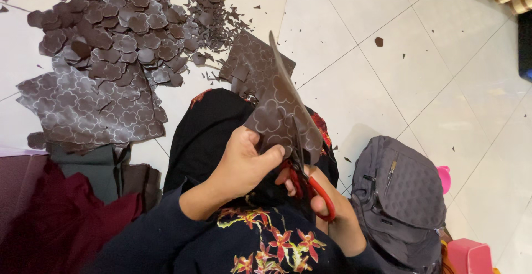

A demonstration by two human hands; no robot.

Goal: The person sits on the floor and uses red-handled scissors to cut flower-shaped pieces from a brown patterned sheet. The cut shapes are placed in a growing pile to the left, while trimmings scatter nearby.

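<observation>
Head view, centre: left hand point(242, 163) pinches brown flower-stamped sheet point(277, 107); right hand point(318, 193) grips red-handled scissors point(310, 185), blades in sheet. Cut petal shapes point(122, 24) upper left.

I am sitting on the floor of what looks like a home used as a small craft workplace. Under me are large glossy white floor tiles point(432, 74) with thin dark grout lines, the kind laid in a living room. A heap of brown flower-shaped cut-outs point(119, 27) and brown sheets printed with flower outlines point(83, 110) lie spread straight on the tiles, with small offcuts scattered about. Folded dark red and grey cloth point(61, 207) is stacked at my left, and a grey quilted backpack point(402, 196) rests at my right.
</observation>
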